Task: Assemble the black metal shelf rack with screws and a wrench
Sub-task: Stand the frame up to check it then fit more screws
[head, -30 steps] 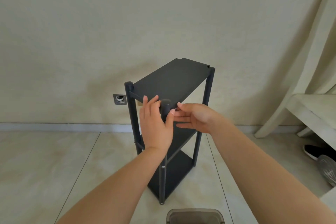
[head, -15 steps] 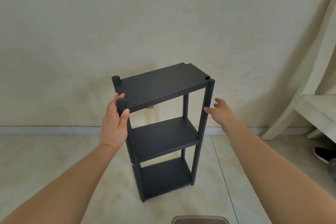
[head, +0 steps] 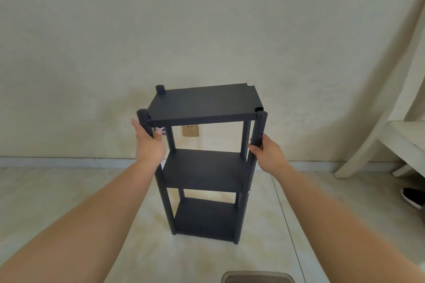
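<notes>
The black metal shelf rack (head: 204, 170) stands upright on the tiled floor, three shelves between four round posts, its long side facing me. My left hand (head: 148, 145) grips the front left post just under the top shelf. My right hand (head: 266, 151) grips the front right post at about the same height. No screws or wrench show in view.
A beige wall with a socket (head: 190, 130) stands close behind the rack. A cream chair or bench (head: 391, 145) is at the right, a black shoe (head: 412, 197) beneath it. A grey container rim (head: 257, 277) lies at the bottom edge.
The rack has turned from corner-on to face me squarely. My left hand slid down the front left post, and my right hand came in from open air to grip the front right post.
</notes>
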